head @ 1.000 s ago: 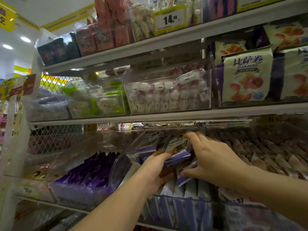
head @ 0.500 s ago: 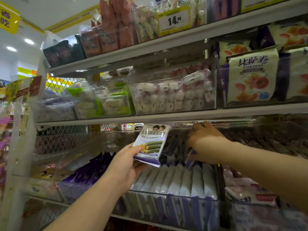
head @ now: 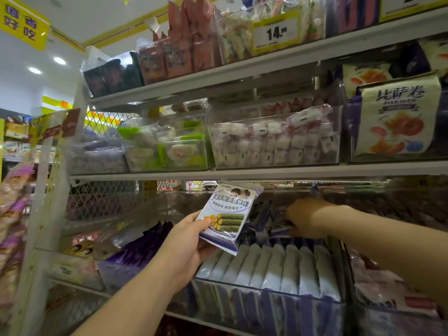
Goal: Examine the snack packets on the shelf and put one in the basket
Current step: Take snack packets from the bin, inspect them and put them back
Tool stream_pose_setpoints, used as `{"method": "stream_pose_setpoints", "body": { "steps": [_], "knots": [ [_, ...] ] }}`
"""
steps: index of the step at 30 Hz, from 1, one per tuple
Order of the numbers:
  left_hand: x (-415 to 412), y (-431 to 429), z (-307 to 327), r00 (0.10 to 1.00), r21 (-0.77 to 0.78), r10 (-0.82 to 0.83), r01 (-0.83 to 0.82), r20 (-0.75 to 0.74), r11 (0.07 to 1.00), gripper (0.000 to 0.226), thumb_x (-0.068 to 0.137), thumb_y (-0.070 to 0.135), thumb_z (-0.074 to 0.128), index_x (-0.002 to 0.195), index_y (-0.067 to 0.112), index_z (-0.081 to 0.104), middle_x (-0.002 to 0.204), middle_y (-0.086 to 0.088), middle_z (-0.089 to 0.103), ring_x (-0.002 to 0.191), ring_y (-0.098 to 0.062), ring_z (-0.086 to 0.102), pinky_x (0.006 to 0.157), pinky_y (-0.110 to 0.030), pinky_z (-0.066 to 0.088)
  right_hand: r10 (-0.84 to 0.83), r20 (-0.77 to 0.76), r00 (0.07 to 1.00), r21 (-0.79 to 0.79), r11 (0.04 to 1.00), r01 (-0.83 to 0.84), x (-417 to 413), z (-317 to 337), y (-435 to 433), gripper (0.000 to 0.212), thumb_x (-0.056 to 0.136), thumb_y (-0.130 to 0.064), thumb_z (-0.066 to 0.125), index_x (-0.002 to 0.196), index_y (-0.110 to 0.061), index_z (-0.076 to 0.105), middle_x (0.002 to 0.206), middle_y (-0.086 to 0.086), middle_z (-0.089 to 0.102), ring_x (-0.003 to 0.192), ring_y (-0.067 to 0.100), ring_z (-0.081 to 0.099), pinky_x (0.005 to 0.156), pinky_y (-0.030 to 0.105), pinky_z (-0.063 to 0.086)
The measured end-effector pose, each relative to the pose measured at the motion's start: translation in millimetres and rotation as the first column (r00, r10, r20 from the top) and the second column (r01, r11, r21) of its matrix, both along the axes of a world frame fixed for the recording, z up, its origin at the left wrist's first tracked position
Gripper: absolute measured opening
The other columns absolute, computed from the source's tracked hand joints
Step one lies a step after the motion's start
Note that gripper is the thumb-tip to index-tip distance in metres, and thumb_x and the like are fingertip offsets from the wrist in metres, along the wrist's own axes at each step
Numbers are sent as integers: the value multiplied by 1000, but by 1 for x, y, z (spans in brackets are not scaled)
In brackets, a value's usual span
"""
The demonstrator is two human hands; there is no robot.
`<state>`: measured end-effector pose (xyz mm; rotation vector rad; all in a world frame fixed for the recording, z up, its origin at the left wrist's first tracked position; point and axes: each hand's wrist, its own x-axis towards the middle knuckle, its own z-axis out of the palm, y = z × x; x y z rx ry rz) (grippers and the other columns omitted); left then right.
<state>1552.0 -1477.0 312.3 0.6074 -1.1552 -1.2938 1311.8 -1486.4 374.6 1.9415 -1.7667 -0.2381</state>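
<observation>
The left hand [head: 189, 243] pinches one snack packet [head: 228, 214] above the clear bin [head: 266, 309], the right hand [head: 308, 219] reaches inside it, grip impossible to tell; the drop remains, no basket visible.

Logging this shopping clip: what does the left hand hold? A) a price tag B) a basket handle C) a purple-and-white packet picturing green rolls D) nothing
C: the left hand grips the snack packet, whose front shows green rolls, in front of the shelf.
</observation>
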Motion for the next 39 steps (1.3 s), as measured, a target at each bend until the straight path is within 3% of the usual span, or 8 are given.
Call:
{"method": "stream_pose_setpoints", "body": {
  "steps": [6,14,17,20,25,32,36,39],
  "knots": [
    [-1,6,-2,999,28,51,-51,12,998,21,100,4,42,113,8,58,107,-17,71,103,-35,67,74,-40,57,2,-113,994,-23,1000,-4,-1,2,12,43,94,-44,49,127,-16,57,127,9,60,112,29,58,94,38,49],
    [-1,28,-13,997,39,73,-73,4,997,21,101,5,43,113,10,59,110,-15,70,99,-30,68,80,-39,57,366,198,909,-332,898,-289,17,-4,59,28,93,-37,52,116,-26,64,108,0,69,94,21,64,81,39,54],
    [6,42,-26,995,8,90,-90,-33,996,24,101,6,43,119,10,58,103,-10,71,84,-21,70,65,-33,57,553,584,594,-428,832,-353,56,-26,71,29,95,-35,52,118,-20,62,101,1,71,91,19,66,84,39,52],
    [23,59,-44,993,-31,109,-110,-38,993,26,100,8,45,121,12,58,100,-6,73,80,-18,71,66,-33,58,477,873,105,-395,816,-422,101,-60,81,30,93,-31,57,120,-20,51,103,4,70,81,15,69,77,42,57],
    [79,93,-97,983,-67,138,-130,124,989,27,96,7,51,119,17,60,108,-6,72,91,-18,69,73,-33,59,269,888,-373,-415,818,-397,159,-132,89,15,93,-17,61,105,-25,57,103,-1,71,80,8,70,61,29,57],
    [153,131,-181,916,96,272,-312,295,945,18,97,19,52,107,17,67,96,-4,76,76,-15,73,57,-25,56,-164,938,-304,-98,717,-690,220,-250,97,22,92,-11,60,113,-13,60,107,6,73,95,22,71,81,39,59],
    [172,132,-230,892,210,341,-409,297,888,26,99,23,50,114,7,64,103,-13,74,93,-29,72,82,-45,58,-295,929,-224,12,628,-778,244,-297,96,24,91,-6,60,114,-9,58,100,5,74,87,18,72,67,29,59],
    [178,130,-259,912,321,338,-400,232,858,28,99,20,50,118,3,62,109,-19,71,102,-37,68,96,-57,49,-300,937,-178,50,622,-782,252,-317,87,21,89,-15,63,110,-15,62,107,6,72,97,20,69,83,38,58]
  ]
}}
